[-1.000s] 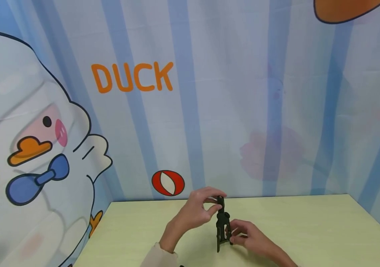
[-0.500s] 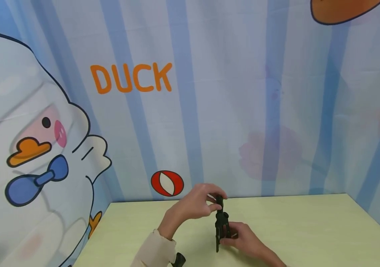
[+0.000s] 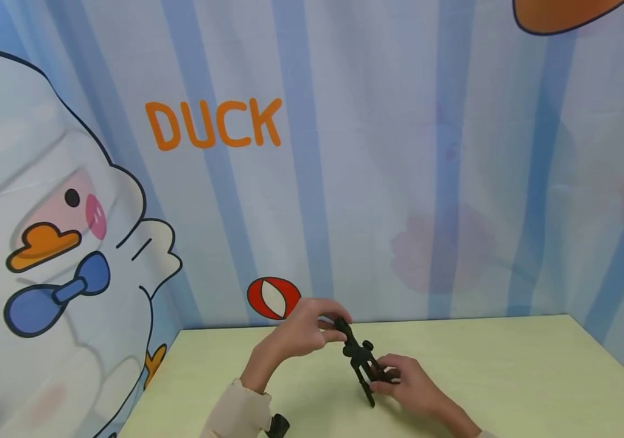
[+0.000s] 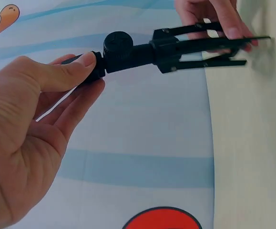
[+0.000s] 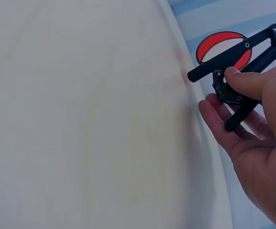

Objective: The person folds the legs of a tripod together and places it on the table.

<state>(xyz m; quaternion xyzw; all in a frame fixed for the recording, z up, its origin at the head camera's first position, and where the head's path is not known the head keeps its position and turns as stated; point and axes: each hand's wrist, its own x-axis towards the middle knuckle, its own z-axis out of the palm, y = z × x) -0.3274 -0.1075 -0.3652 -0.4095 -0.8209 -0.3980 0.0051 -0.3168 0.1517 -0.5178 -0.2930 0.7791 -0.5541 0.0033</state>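
Observation:
A small black tripod (image 3: 363, 359) tilts between the two hands over the table, its top leaning left. The left hand (image 3: 297, 331) pinches the tripod's top end between thumb and fingers, just above a round knob (image 4: 118, 44) in the left wrist view. Down among the partly spread legs, the right hand (image 3: 413, 383) grips the tripod. Its thumb presses a small hinged brace (image 5: 228, 90) between the legs in the right wrist view, fingers behind. One leg (image 5: 219, 64) sticks out past the thumb.
Pale yellow tabletop (image 3: 509, 377) spreads below the hands. A blue striped curtain (image 3: 366, 182) with duck prints hangs behind its far edge. A black device (image 3: 277, 426) sits at the left sleeve (image 3: 237, 410).
The tripod has gone from nearly upright to tilted, its top moving left with the left hand. The right hand has slid along the legs, which now look wider apart.

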